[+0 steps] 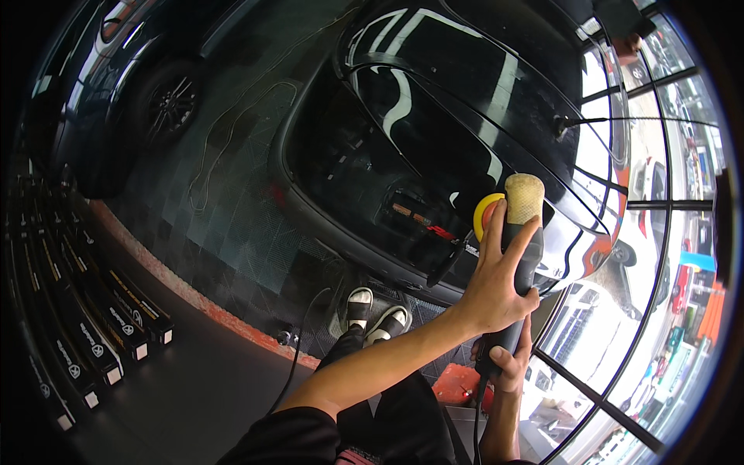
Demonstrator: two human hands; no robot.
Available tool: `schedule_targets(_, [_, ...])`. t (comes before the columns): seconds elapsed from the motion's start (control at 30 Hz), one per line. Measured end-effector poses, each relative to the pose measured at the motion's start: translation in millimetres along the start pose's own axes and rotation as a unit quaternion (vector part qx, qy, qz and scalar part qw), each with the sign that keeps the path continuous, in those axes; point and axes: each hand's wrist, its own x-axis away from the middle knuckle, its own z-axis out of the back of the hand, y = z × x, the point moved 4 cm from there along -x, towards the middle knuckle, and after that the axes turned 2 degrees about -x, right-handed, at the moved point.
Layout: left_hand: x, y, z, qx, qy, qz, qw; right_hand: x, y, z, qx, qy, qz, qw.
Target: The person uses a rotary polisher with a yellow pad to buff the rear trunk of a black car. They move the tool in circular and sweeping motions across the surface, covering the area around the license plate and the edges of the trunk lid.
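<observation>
My left hand (494, 288) reaches across and wraps round the dark body of a power polisher (527, 254), with two fingers stretched up toward its head. Lower down, my right hand (511, 363) grips the handle end, where a black cord hangs. A tan mesh-like cover (525, 198) wraps the top of the tool. At the tool's left side shows a round yellow pad (482, 211) with a red centre. It is held against or very near the rear of a glossy black car (310, 167); whether pad and panel touch, I cannot tell.
Another dark car (155, 101) stands at the far left. A thin cable (208, 159) loops over the tiled floor (240, 225). Long black boxes (85, 341) line the lower left, beside a reddish kerb (178, 291). Large window frames (659, 203) fill the right side. A red object (457, 385) lies near my legs.
</observation>
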Motion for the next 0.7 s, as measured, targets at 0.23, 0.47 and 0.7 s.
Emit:
schedule_targets(0.23, [-39,-12,44,-0.128,0.154,-0.033,0.979,-61,-17,-32,0.070,-0.113,0.004,0.991])
schedule_targets(0.47, [-97,-37,124,-0.126,0.257,-0.045,0.957,-133,-68,-103,0.182,-0.217,-0.002,0.959])
schedule_targets(0.7, [-158,-73,208,-0.123,0.166,-0.087,0.974,-174,-94,-163,0.227,-0.267,0.008,0.937])
